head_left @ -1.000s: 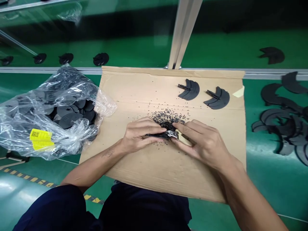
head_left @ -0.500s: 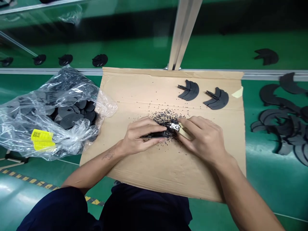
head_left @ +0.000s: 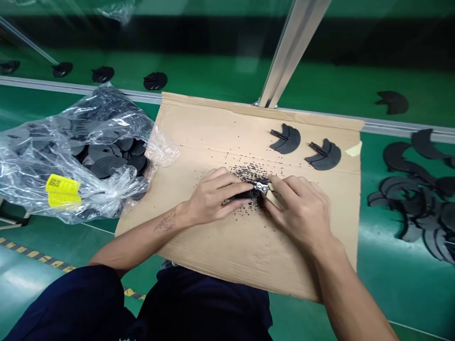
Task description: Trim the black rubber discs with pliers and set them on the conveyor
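My left hand (head_left: 209, 196) is closed round a thin black plastic part (head_left: 241, 195), pressing it flat on the cardboard sheet (head_left: 220, 246). My right hand (head_left: 302, 210) grips small cutting pliers (head_left: 265, 189) with pale handles, and their metal jaws meet the part's end. Both hands sit over a heap of tiny black trimmings (head_left: 249, 173). Two stacks of black crescent-shaped parts (head_left: 287, 139) (head_left: 327, 155) lie at the back right of the cardboard.
A clear plastic bag (head_left: 81, 156) of black discs with a yellow label lies to the left. Many loose black crescents (head_left: 415, 189) cover the green bench on the right. A metal rail (head_left: 401, 127) and an upright post (head_left: 291, 47) stand behind.
The hands and pliers stay together on the part, with the pliers' jaws shifted slightly up and right. The camera has tilted, so the whole scene sits a little differently.
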Demonstrator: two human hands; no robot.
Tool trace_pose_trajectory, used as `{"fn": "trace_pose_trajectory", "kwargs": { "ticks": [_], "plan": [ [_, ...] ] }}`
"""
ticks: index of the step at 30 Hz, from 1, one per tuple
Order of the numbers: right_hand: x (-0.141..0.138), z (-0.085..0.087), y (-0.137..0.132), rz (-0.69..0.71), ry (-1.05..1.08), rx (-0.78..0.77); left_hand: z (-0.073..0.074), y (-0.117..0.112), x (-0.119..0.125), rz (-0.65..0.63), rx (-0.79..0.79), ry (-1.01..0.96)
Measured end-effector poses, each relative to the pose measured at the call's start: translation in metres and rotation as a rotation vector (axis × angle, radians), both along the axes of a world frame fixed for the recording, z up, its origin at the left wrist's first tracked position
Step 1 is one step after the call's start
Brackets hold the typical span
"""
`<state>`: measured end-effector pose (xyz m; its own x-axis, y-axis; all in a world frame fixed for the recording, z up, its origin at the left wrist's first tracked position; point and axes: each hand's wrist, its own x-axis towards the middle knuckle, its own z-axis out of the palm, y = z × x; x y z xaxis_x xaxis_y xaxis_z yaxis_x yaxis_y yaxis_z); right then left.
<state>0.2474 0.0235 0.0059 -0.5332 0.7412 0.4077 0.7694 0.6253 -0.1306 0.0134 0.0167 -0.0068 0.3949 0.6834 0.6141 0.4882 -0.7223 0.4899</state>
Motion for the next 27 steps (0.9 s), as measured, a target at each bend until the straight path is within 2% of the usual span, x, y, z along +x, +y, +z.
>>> {"fn": "trace_pose_trajectory", "kwargs": {
  "ticks": [3, 7, 9, 12, 16, 18, 21, 23, 25, 27],
  "plan": [
    [-0.005, 0.0, -0.001, -0.002, 0.104, -0.079, 0.003, 0.0, 0.001, -0.015, -0.061, -0.074],
    [-0.013, 0.003, -0.005, -0.004, 0.475, -0.367, 0.008, -0.001, 0.001, 0.015, -0.305, -0.358],
    [-0.017, 0.006, -0.007, 0.007, 0.601, -0.444, 0.01, -0.002, 0.001, -0.005, -0.395, -0.455],
    [-0.019, 0.008, -0.011, 0.047, 0.625, -0.349, 0.009, -0.003, 0.0, -0.072, -0.388, -0.424],
    [-0.016, 0.005, -0.014, 0.17, 0.372, -0.051, 0.003, -0.002, -0.002, -0.08, -0.149, -0.112],
    [-0.015, 0.002, -0.015, 0.223, 0.274, 0.022, 0.001, -0.001, -0.003, -0.046, -0.052, 0.051],
    [-0.016, 0.003, -0.017, 0.318, 0.321, -0.051, -0.002, -0.002, -0.005, -0.027, -0.004, 0.164],
    [-0.016, 0.006, -0.017, 0.338, 0.441, -0.153, -0.003, -0.001, -0.005, -0.056, -0.043, 0.129],
    [-0.012, 0.01, -0.014, 0.282, 0.542, -0.226, -0.003, 0.0, -0.006, -0.083, -0.115, 0.022],
    [-0.007, 0.012, -0.008, 0.177, 0.531, -0.223, -0.002, 0.002, -0.007, -0.094, -0.178, -0.104]
  ]
}}
